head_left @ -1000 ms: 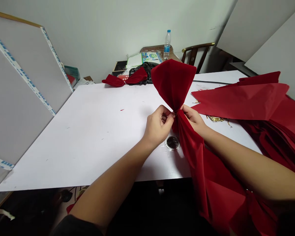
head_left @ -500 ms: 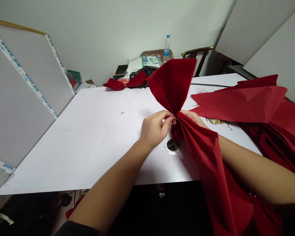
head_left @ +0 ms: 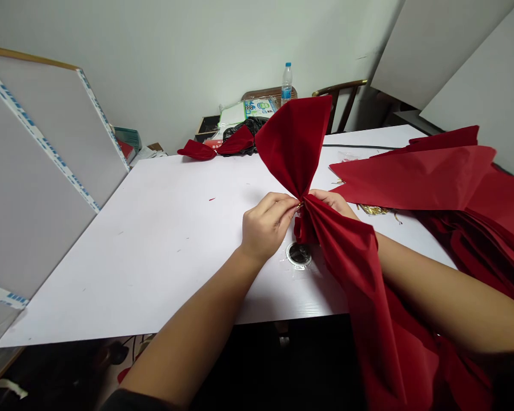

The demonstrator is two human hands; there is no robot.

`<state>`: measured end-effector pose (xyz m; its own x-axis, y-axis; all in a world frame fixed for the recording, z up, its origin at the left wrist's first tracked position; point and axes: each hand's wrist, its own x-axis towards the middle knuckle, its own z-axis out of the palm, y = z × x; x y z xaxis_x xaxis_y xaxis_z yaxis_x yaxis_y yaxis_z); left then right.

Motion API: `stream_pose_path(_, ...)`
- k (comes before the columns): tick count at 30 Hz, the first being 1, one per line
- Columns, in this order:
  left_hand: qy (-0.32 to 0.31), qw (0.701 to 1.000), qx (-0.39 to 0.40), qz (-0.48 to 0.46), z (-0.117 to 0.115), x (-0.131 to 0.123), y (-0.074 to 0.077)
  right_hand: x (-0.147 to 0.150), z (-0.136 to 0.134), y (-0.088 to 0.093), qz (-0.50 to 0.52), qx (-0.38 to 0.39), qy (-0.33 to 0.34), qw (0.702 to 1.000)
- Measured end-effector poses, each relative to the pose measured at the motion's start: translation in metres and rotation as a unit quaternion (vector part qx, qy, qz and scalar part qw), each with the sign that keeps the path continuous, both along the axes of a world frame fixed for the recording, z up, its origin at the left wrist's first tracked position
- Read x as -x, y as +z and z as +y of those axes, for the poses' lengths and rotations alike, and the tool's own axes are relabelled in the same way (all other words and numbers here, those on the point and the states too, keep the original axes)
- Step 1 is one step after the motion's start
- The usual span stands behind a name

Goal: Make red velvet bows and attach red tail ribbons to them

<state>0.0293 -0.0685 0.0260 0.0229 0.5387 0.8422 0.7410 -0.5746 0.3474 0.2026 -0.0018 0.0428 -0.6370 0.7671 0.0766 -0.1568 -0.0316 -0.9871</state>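
A red velvet-like cloth (head_left: 293, 142) is gathered to a narrow waist above the white table, its upper part fanned out and its long tail hanging over the table edge. At the waist sits a small gold twist tie (head_left: 300, 205). My left hand (head_left: 268, 222) is closed, thumb and fingers pinching the gold tie from the left. Behind the waist, my right hand (head_left: 332, 201) is wrapped round the gathered cloth; its fingertips are hidden by the fabric.
A stack of red cloth (head_left: 420, 177) covers the right side, with gold ties (head_left: 373, 209) beside it. A tied red bow (head_left: 199, 150) lies at the back near a black bag. A water bottle (head_left: 286, 85) stands behind. A round cable hole (head_left: 298, 255) is in front.
My left fingers have pressed closer together on the gold tie. The whole view has shifted slightly, and the cloth stays gathered between my hands.
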Motion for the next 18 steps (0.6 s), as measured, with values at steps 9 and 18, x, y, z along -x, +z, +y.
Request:
stream_pose_path(9,0.006,0.998,-0.002,0.057,0.000,0.005,0.004,-0.002,0.004,0.000,-0.024,0.014,0.031,0.999)
stream_pose_path(18,0.001,0.996,-0.002,0.092,0.002,0.012,0.006,-0.002,0.006,0.001,-0.040,-0.030,0.054,0.997)
